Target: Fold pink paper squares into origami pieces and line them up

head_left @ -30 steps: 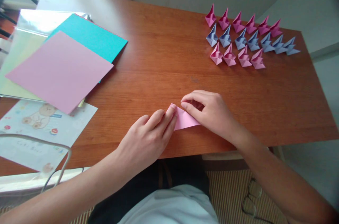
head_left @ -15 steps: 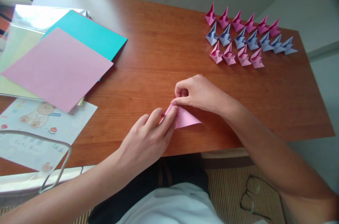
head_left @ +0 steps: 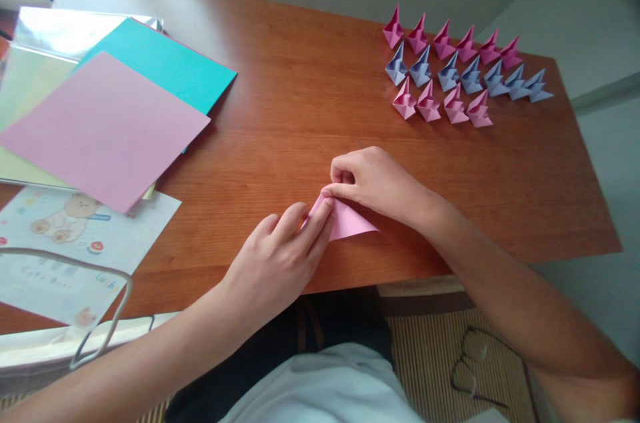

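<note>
A folded pink paper triangle (head_left: 347, 223) lies on the table near its front edge, its apex pointing away from me. My left hand (head_left: 280, 256) reaches over its left side, and the fingertips press and hold it down. At the apex, my right hand (head_left: 375, 177) is closed, its thumb and curled forefinger pinching the tip. The left part of the paper is mostly covered by my left fingers.
On the brown table (head_left: 280, 109), dark pink origami figures (head_left: 443, 43), blue ones (head_left: 449, 73) and light pink ones (head_left: 455, 106) stand in rows. Left are pink (head_left: 105, 133) and teal sheets (head_left: 170, 56), and a bear-printed sheet (head_left: 90, 229). Eyeglasses (head_left: 467, 366) lie below the table's edge.
The view has shifted slightly, so the table and its objects sit a little further left. Both hands keep nearly the same hold on the pink paper triangle.
</note>
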Tool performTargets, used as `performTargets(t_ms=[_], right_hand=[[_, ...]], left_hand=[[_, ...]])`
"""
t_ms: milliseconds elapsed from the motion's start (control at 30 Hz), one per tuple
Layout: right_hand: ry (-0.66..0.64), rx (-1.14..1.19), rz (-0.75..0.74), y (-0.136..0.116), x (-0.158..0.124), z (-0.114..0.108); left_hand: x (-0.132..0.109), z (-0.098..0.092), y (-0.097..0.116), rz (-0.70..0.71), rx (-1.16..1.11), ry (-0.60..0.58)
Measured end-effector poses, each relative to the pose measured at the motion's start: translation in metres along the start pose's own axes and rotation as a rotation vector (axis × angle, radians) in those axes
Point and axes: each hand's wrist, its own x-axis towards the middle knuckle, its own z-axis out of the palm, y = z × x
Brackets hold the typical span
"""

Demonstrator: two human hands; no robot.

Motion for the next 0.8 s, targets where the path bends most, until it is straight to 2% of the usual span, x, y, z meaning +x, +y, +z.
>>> performTargets(t_ms=[300,600,733,800], right_hand=[[-0.129,-0.159,0.036,-0.004,0.001,-0.016],[-0.378,-0.306,0.052,0.005,-0.021,-0.034],[-0.373,-0.306,0.068,0.020,-0.042,-0.035],[-0.332,-0.286,0.073,0.029,-0.053,-0.032]], left_hand=[[0.000,0.002,0.000,-0.001,0.010,-0.012],[-0.001,0.002,-0.001,0.007,0.017,-0.007],[-0.003,0.006,-0.002,0.000,-0.004,-0.014],[-0.004,0.008,-0.003,-0.007,-0.026,-0.002]])
